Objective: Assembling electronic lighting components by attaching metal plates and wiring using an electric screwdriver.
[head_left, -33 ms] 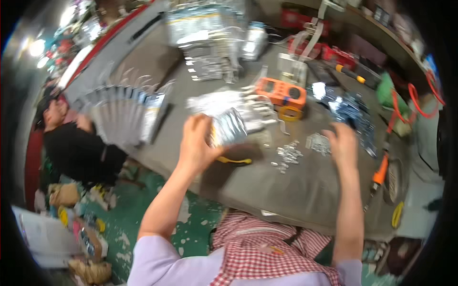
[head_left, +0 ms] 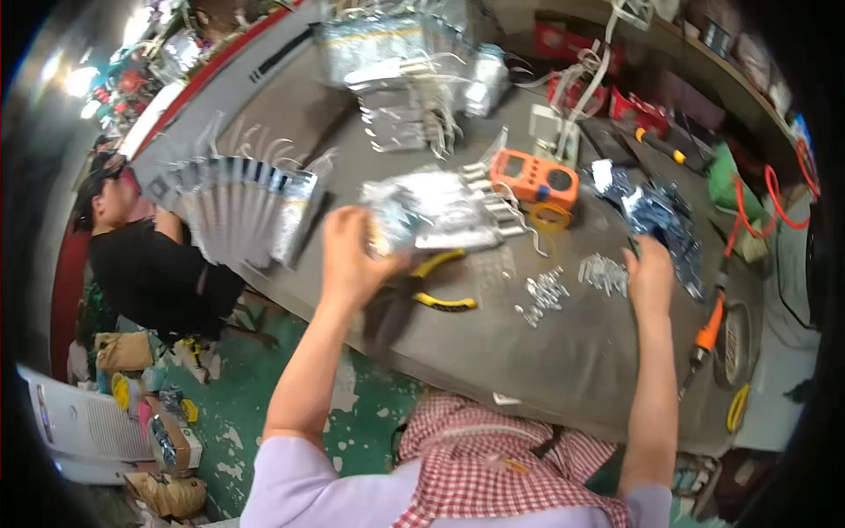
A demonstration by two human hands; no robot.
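Left hand [head_left: 350, 255]: clamped on silver packet [head_left: 393, 224]
Right hand [head_left: 650, 268]: beside blue foil bags [head_left: 662, 211]; grip unclear
Stacked packets [head_left: 390, 116]: twelve o'clock, seemingly done
Metal pieces [head_left: 604, 275]: three o'clock, loose, seemingly left

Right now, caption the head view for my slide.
Left hand holds a silvery packet, right hand near small shiny pieces on a table.
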